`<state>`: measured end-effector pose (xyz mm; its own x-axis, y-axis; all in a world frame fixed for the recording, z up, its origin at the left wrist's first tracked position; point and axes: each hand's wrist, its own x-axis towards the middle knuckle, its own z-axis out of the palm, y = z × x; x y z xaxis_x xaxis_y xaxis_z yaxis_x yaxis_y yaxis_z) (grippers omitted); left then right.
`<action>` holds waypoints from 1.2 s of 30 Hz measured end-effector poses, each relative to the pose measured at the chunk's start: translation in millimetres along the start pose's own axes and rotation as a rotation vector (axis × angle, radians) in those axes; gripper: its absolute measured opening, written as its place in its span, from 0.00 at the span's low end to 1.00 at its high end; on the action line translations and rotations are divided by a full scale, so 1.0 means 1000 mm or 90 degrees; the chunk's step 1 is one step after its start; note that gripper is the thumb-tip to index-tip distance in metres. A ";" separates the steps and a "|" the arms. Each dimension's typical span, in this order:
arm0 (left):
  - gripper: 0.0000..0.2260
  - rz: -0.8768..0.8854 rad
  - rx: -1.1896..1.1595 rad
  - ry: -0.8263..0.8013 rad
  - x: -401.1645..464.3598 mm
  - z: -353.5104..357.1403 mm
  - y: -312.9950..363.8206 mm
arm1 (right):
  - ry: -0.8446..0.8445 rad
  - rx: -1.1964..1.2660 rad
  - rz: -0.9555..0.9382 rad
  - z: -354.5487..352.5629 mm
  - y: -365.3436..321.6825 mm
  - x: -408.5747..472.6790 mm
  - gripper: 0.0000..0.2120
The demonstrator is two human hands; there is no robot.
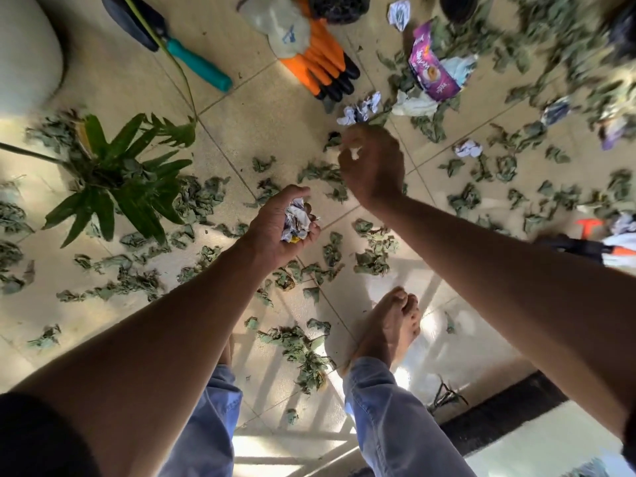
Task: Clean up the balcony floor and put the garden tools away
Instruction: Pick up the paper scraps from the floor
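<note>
left hand (280,228): palm up, fingers cupped round a wad of crumpled white paper scraps (297,220); judged to serve as a collecting bin so the other hand can go on picking.
right hand (373,163): raised over the floor beyond the left hand, fingertips pinching a small white paper bit (354,151); likely on its way to the wad.
beige tiled balcony floor (275,108): strewn with dry grey-green leaves (303,349) all round the left hand; more crumpled paper (359,111) just beyond the right hand.
tools: black trowel with teal handle (199,65) and orange-and-black rubber gloves (323,68) lie far beyond the left hand, not yet put away.
purple snack wrapper (432,68): beyond the right hand, white script printed on it, too blurred to read.
clear plastic bag (278,22): on the gloves, blue mark, unreadable.
</note>
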<state>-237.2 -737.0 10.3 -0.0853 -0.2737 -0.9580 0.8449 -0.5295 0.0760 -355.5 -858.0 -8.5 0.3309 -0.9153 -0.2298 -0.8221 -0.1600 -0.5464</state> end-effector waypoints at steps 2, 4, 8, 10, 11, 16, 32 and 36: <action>0.11 -0.004 -0.003 -0.014 0.003 -0.005 0.002 | -0.020 -0.093 0.014 0.001 0.012 0.030 0.13; 0.06 -0.007 -0.007 -0.018 0.007 -0.011 0.004 | -0.059 -0.158 0.011 0.003 0.020 0.055 0.17; 0.07 -0.008 -0.011 -0.011 0.010 -0.026 0.003 | -0.156 -0.219 -0.067 0.014 0.030 0.078 0.14; 0.07 -0.005 -0.004 -0.001 0.013 -0.034 -0.003 | -0.171 -0.225 -0.085 0.020 0.035 0.081 0.13; 0.08 -0.006 0.001 0.007 0.014 -0.037 -0.006 | -0.163 -0.213 -0.087 0.022 0.037 0.081 0.12; 0.05 -0.023 -0.018 0.025 0.015 -0.042 -0.023 | -0.028 -0.053 -0.093 0.016 0.040 0.066 0.04; 0.17 -0.027 0.111 -0.103 -0.025 0.050 -0.037 | -0.199 0.539 0.343 -0.070 0.007 -0.111 0.10; 0.27 -0.030 0.163 -0.151 -0.041 0.071 -0.055 | -0.081 0.405 0.319 -0.072 0.011 -0.121 0.09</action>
<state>-318.1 -753.6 64.5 -0.2666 -0.4065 -0.8739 0.6802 -0.7217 0.1282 -437.7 -775.4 71.5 0.0748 -0.7674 -0.6368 -0.4783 0.5327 -0.6982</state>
